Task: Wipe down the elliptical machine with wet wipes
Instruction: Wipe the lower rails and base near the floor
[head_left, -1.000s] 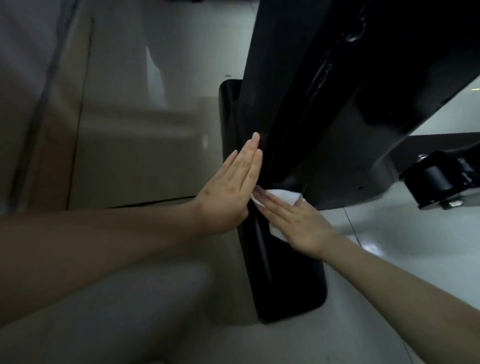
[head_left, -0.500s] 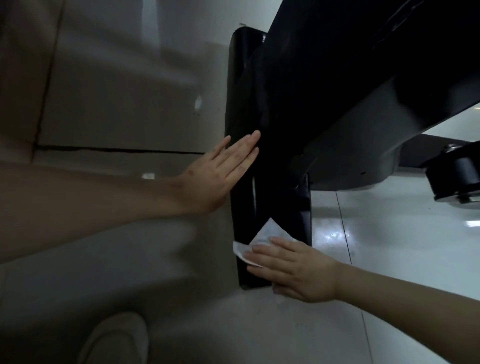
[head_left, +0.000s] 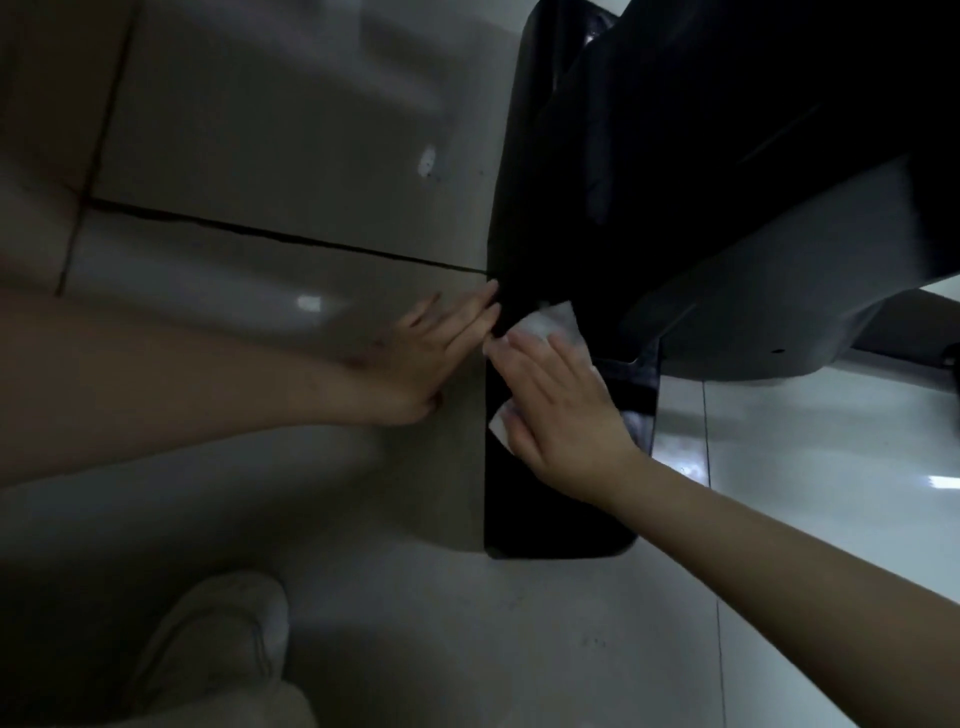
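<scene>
You are not looking at any text, label, brand, number or sign that can be read in this view. The dark panels of the elliptical machine (head_left: 675, 156), filling the frame from 12 to 3 o'clock, are showing too dim and blurred to tell whether they are carrying any marking.

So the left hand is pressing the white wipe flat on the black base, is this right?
Not quite. The head view shows the right hand pressing the white wipe flat on the black base. The left hand holds no wipe; its straight fingers only touch the edge of the base.
</scene>
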